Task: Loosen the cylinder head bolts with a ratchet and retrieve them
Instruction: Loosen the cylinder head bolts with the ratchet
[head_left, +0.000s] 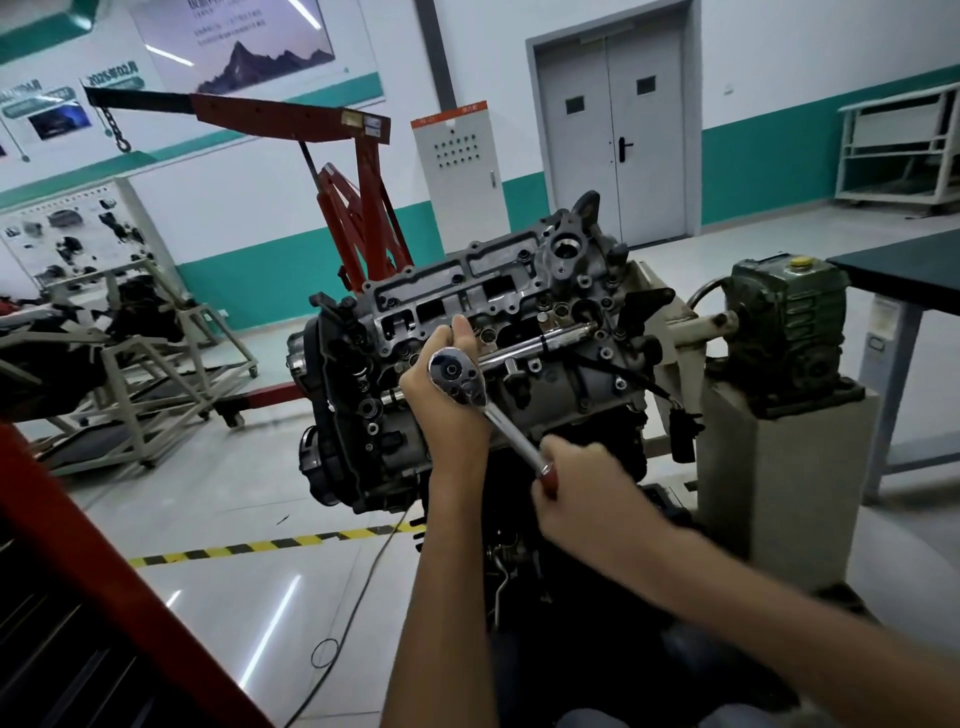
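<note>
Red frame (104, 545); glossy floor (234, 613); cylinder head (519, 291); door (613, 130)

White walls (779, 62) with a teal band (779, 166). Grey double door (613, 135) at the back, white control cabinet (457, 171) with an orange top left of it. Red engine hoist (363, 208) below the posters (234, 41). Glossy pale floor (249, 597) with bright reflected streaks, crossed by yellow-black tape (270, 544). White rack (898, 150) far right, dark-topped table (904, 275) in front of it. Pale frame stands (156, 364) at left.
</note>
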